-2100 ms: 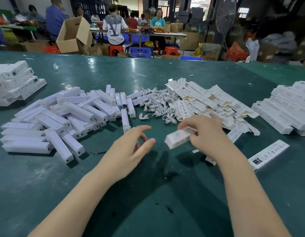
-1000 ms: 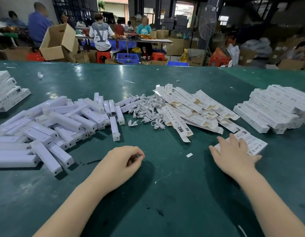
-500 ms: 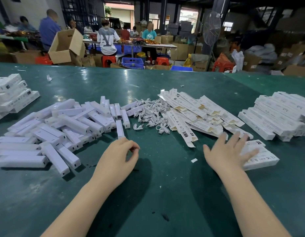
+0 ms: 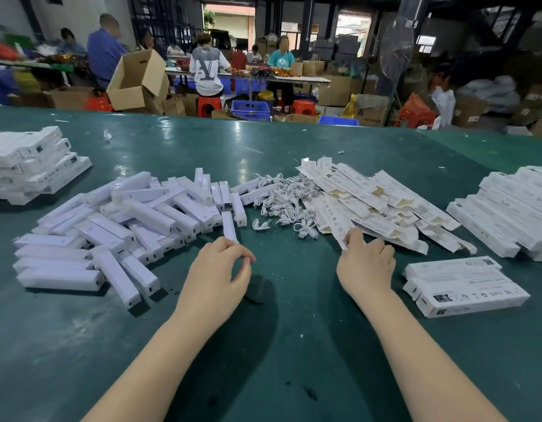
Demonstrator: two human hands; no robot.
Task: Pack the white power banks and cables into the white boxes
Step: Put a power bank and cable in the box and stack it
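Both bare arms reach out over the green desk [image 4: 278,345]. The left hand [image 4: 216,274] rests just short of the heap of white power banks [image 4: 117,226], its fingers curled loosely with thumb and forefinger nearly meeting, and I can see nothing held in it; the nearest power bank [image 4: 229,228] lies right at its knuckles. The right hand [image 4: 365,264] sits at the near edge of the pile of flat white boxes [image 4: 379,208], fingers bent, pinching the corner of one flat box [image 4: 339,229] between thumb and fingertips. Between the power banks and the flat boxes lies a tangle of small coiled white cables [image 4: 286,199]. To the right of the right hand, two filled boxes [image 4: 464,286] lie side by side on the desk, apart from the hand. A bigger stack of boxes [image 4: 507,211] sits at the far right, and another stack [image 4: 32,162] at the far left. Beyond the desk, people sit on red stools [image 4: 209,105] at other tables, with an open cardboard carton [image 4: 135,80] and blue crates [image 4: 250,110] around them.
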